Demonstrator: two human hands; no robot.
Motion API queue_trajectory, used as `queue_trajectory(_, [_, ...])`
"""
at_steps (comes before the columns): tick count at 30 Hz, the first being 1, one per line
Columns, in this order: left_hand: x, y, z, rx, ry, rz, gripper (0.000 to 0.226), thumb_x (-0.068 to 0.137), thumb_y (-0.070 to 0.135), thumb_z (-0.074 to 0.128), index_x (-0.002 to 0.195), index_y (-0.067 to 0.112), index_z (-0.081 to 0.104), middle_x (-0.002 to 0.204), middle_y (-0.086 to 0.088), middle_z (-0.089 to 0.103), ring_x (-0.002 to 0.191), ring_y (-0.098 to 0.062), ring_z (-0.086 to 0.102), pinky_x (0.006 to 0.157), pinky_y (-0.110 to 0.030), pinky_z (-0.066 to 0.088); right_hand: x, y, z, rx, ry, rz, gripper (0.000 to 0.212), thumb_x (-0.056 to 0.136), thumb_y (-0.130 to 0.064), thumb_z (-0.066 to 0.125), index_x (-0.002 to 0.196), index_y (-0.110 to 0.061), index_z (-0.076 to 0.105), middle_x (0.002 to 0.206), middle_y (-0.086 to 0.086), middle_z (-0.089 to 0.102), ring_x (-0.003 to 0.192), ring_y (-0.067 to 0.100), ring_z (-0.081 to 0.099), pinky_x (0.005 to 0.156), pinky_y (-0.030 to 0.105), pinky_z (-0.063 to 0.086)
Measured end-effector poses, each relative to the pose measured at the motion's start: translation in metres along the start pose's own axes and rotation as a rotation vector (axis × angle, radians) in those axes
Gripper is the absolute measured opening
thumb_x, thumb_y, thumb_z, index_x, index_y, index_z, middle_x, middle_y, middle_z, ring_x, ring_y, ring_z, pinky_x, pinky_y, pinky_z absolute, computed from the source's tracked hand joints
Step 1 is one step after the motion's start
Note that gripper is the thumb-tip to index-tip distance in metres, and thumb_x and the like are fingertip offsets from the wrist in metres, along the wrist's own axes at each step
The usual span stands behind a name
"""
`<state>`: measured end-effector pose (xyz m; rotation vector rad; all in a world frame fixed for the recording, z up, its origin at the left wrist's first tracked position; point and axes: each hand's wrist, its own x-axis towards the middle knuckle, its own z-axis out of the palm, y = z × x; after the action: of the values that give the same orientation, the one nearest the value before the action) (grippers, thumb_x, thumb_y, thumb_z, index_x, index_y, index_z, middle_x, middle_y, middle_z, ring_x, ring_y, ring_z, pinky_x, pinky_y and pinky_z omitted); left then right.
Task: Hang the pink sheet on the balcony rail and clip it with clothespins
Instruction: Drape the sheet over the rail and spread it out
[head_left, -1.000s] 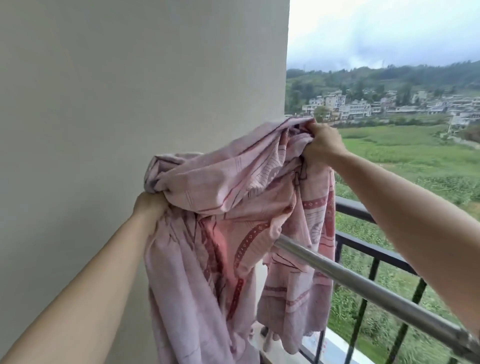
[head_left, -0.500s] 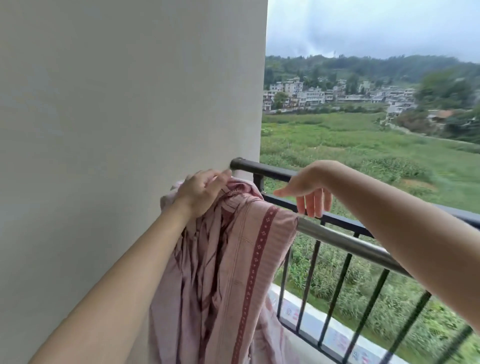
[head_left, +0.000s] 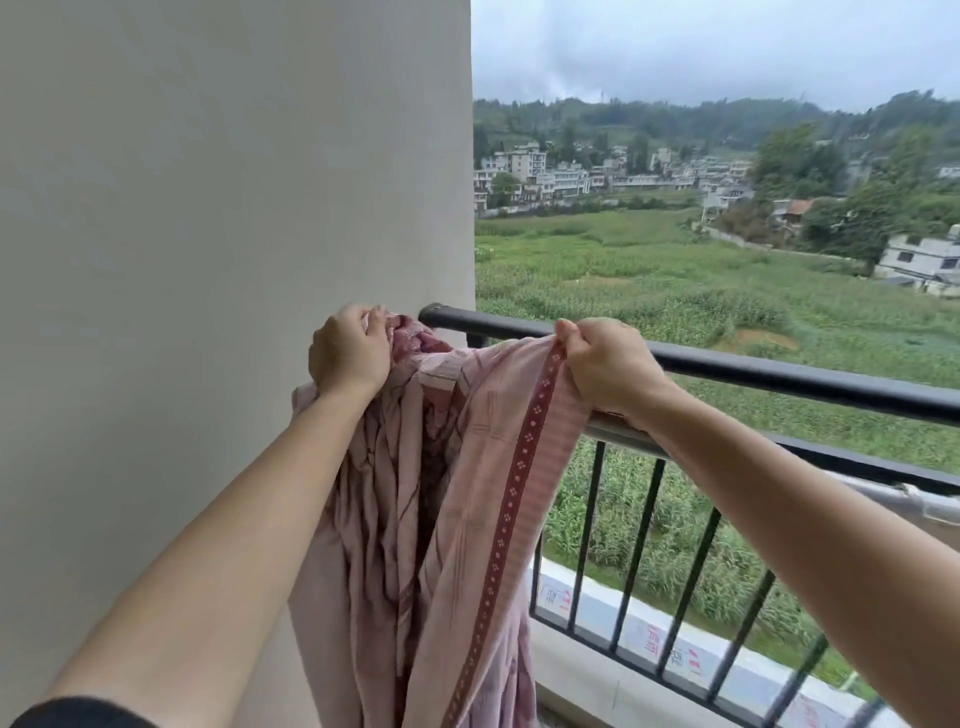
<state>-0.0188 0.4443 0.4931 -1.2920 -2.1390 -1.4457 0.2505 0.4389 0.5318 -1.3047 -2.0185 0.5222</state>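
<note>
Hanging step: pink sheet (head_left: 467, 493) bunched over balcony rail (head_left: 779, 371).
Fingers: left hand (head_left: 348, 356) grips bunch; right hand (head_left: 608, 364) pinches edge.
Next: spread rightward, then clip.

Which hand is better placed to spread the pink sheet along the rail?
Right hand: it pinches the pink sheet at its edge, beside free rail; left hand holds the bunch by the wall.

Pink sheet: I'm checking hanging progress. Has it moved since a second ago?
Yes. The pink sheet dropped from above the silver rail onto it, beside the wall.
</note>
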Motion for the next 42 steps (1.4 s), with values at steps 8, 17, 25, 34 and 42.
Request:
queue_trajectory(8, [-0.004, 0.007, -0.005, -0.008, 0.106, -0.095, 0.038, 0.099, 0.039, 0.042, 0.089, 0.007, 0.059, 0.097, -0.016, 0.069, 0.088, -0.040, 0.061, 0.067, -0.037, 0.041, 0.004, 0.016, -0.161, 0.922, 0.696, 0.047, 0.019, 0.092, -0.025, 0.050, 0.075, -0.019, 0.057, 0.063, -0.011, 0.060, 0.049, 0.001, 0.060, 0.054, 0.022, 0.047])
queue_trajectory(17, [-0.070, 0.078, 0.011, 0.039, 0.034, -0.029, 0.051, 0.093, 0.056, 0.041, 0.120, 0.015, 0.054, 0.127, -0.016, 0.052, 0.121, -0.035, 0.047, 0.105, -0.051, 0.030, -0.077, 0.108, -0.188, -0.300, 0.016, 0.202, 0.049, 0.071, -0.074, 0.066, 0.073, -0.025, 0.069, 0.065, -0.005, 0.070, 0.060, 0.009, 0.066, 0.045, 0.017, 0.045])
queue_trajectory(25, [-0.152, 0.161, 0.014, -0.211, -0.624, 0.458, 0.047, 0.089, 0.059, 0.051, 0.066, 0.020, 0.066, 0.055, 0.004, 0.061, 0.058, -0.019, 0.061, 0.060, -0.040, 0.053, -0.133, 0.151, -0.214, -0.376, -0.090, 0.284, 0.037, 0.079, -0.063, 0.069, 0.077, -0.027, 0.076, 0.071, -0.010, 0.070, 0.067, 0.005, 0.063, 0.049, 0.017, 0.042])
queue_trajectory(34, [-0.157, 0.312, -0.059, -0.594, -0.160, 0.475, 0.035, 0.096, 0.030, 0.059, 0.065, 0.014, 0.058, 0.054, 0.006, 0.053, 0.047, -0.001, 0.050, 0.050, -0.020, 0.042, -0.169, 0.141, -0.259, -0.042, 0.417, 0.066, 0.021, 0.091, -0.041, 0.067, 0.088, -0.022, 0.074, 0.071, -0.004, 0.070, 0.066, 0.017, 0.068, 0.063, 0.038, 0.061])
queue_trajectory(42, [-0.260, 0.406, -0.048, -0.800, -0.258, 0.473, 0.035, 0.097, 0.022, 0.058, 0.067, 0.004, 0.060, 0.057, -0.015, 0.062, 0.048, -0.027, 0.059, 0.046, -0.039, 0.050, -0.186, 0.208, -0.315, 0.125, 0.720, 0.229, 0.029, 0.086, -0.025, 0.070, 0.113, -0.016, 0.064, 0.112, 0.014, 0.070, 0.096, 0.022, 0.067, 0.084, 0.029, 0.057])
